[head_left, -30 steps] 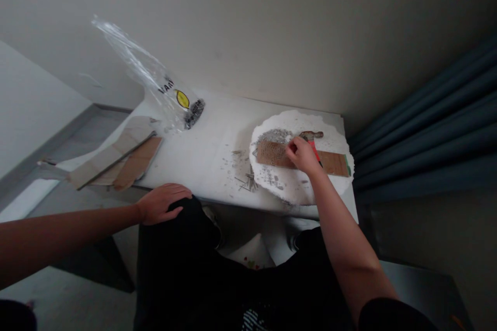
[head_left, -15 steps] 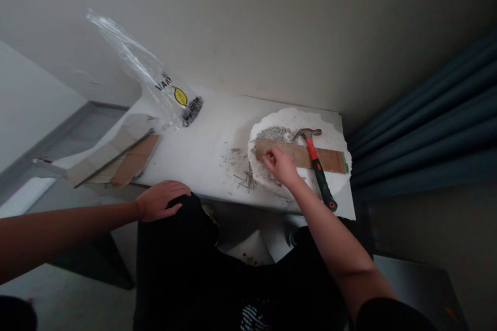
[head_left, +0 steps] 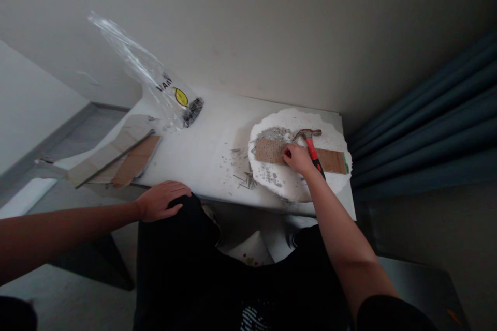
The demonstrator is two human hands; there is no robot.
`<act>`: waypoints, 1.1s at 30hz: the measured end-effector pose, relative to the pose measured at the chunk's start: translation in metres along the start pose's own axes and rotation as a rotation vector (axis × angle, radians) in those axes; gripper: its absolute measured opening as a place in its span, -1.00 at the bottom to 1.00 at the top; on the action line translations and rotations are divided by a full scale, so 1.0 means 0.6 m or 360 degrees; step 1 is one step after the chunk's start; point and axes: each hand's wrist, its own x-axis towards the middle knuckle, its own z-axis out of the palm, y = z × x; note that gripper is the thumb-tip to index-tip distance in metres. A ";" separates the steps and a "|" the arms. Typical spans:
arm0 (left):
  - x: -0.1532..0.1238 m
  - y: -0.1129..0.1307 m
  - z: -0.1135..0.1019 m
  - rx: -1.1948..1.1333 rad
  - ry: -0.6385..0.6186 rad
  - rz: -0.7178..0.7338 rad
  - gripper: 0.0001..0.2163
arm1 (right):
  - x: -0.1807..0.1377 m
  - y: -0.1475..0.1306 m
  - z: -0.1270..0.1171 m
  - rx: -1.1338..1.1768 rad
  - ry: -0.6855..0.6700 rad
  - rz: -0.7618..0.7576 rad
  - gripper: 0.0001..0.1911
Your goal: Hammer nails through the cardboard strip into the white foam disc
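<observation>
While L hand (head_left: 161,200) lies slack on knee (head_left: 186,220), R hand (head_left: 298,158) fingers pinch shut at wood strip (head_left: 271,151), hammer (head_left: 311,146) at 1 o'clock; steady hold needed.

I look into a plain home room doing duty for handiwork: a white table (head_left: 209,139) against the bare wall (head_left: 272,36), a hammer (head_left: 311,147) on the table, blue curtains (head_left: 427,129) to its right, grey floor (head_left: 73,134) to its left.

A clear plastic bag (head_left: 166,90) leans on the white table (head_left: 209,137). Cardboard pieces (head_left: 116,158) lie beside it. A blue curtain (head_left: 427,129) hangs at the right.
</observation>
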 end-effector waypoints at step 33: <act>-0.001 0.003 -0.006 0.0019 -0.0026 0.0009 -0.69 | 0.020 -0.008 -0.006 -0.0129 -0.0143 0.0050 -0.88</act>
